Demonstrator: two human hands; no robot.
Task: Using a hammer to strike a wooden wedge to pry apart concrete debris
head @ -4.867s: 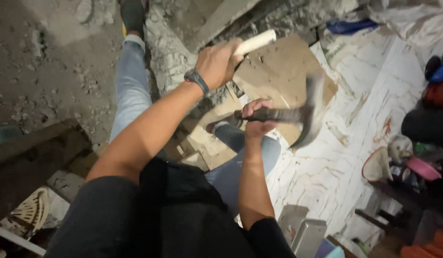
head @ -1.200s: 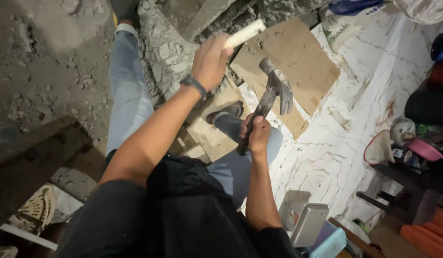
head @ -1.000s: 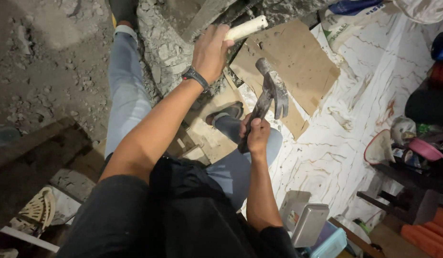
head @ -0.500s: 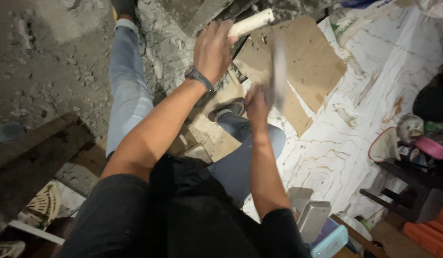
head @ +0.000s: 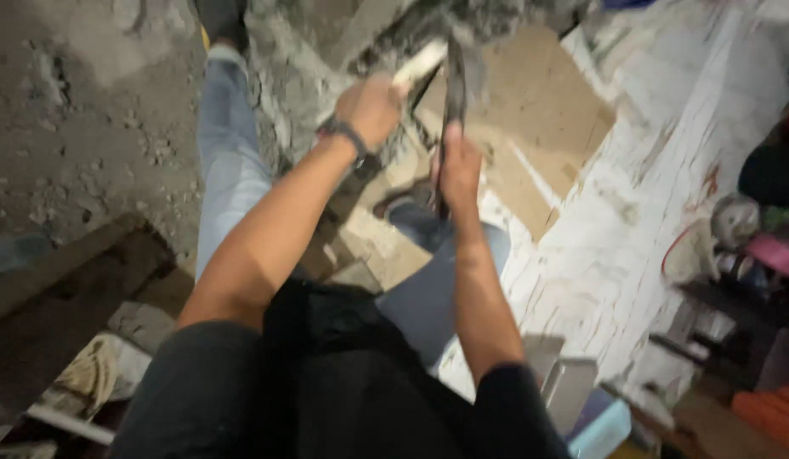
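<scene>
Head view, frame motion-blurred throughout. Your left hand is closed in a fist around a pale, cream-coloured chisel; the free end sticks out of the fist up and to the right, toward the broken grey concrete at the top of the frame. Where the chisel's other end sits cannot be told; the fist hides it. A dark wristband circles that wrist.

Your right hand is wrapped around the lower part of a dark hammer handle; the hammer runs nearly straight up from the fingers. Its head is smeared by blur, just right of the chisel's free end; contact between the two cannot be told. Both hands sit close together, the left slightly higher and left of the right.

Your legs in light blue jeans reach toward the rubble, the left one stretched out, the right knee bent under the right forearm. A sheet of brown cardboard lies on the floor behind the hammer, overlapping a white marbled floor tile to the right. Rough dirt floor lies left. A pink-rimmed round object lies at the right edge, beside dark clutter.
</scene>
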